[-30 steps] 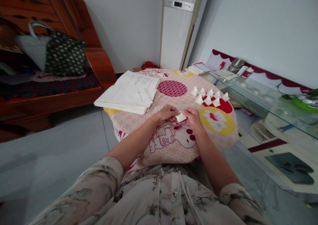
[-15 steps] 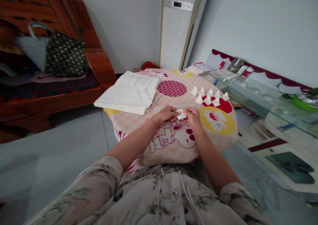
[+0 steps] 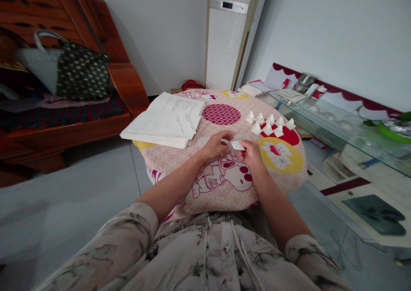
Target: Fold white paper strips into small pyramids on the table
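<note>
Both my hands are over the middle of a round table [image 3: 180,162] covered with a pink cartoon-print cloth. My right hand [image 3: 251,150] pinches a small folded white paper piece [image 3: 238,145] between its fingertips. My left hand [image 3: 216,144] is curled just to the left of it, with its fingertips at the paper's left edge. Several finished folded white paper pieces [image 3: 270,125] lie in a cluster further back on the right, on a red circle of the cloth.
A stack of white printed sheets [image 3: 165,120] lies on the table's back left. A glass-topped low table [image 3: 340,132] with cups and boxes stands to the right. A wooden bench [image 3: 64,111] with a dotted bag [image 3: 81,70] is at left, a white floor-standing unit [image 3: 226,34] behind.
My hands have drawn slightly apart and the paper piece has shifted to the right, now held mainly by my right hand. My left hand's fingers have loosened at its edge.
</note>
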`<state>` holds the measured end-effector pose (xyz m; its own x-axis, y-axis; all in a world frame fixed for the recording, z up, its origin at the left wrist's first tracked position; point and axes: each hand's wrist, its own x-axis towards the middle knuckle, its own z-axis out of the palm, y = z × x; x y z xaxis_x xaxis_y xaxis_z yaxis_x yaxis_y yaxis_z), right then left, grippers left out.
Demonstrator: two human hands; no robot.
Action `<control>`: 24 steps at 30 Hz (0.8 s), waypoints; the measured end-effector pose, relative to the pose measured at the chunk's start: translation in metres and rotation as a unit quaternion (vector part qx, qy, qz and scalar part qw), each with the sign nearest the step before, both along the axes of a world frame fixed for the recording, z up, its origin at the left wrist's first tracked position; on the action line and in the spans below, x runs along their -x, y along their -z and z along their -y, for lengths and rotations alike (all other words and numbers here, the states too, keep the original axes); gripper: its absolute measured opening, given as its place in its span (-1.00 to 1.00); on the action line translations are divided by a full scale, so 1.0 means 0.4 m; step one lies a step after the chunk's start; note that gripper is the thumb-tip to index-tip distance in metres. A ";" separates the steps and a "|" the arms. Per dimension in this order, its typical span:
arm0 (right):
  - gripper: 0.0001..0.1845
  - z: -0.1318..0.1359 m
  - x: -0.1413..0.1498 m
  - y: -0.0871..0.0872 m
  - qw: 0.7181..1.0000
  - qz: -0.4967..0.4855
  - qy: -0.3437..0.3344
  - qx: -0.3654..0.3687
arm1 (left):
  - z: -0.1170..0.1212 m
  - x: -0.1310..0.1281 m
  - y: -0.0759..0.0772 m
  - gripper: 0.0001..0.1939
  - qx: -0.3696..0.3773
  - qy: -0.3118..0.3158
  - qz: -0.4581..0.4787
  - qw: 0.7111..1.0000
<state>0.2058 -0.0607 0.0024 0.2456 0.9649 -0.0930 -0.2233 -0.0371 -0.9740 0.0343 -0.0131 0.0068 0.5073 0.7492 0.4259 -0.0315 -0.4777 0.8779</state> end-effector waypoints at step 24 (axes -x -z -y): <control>-0.55 0.021 0.025 0.001 0.979 0.074 -0.185 -0.031 | 0.009 0.002 -0.017 -0.77 0.211 -0.038 0.048 0.976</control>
<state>0.1956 -0.0691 0.0022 -0.1159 0.9930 -0.0206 -0.0614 -0.0279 -0.9977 0.0333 -0.0168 0.0135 0.4170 0.9016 0.1146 -0.1016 -0.0791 0.9917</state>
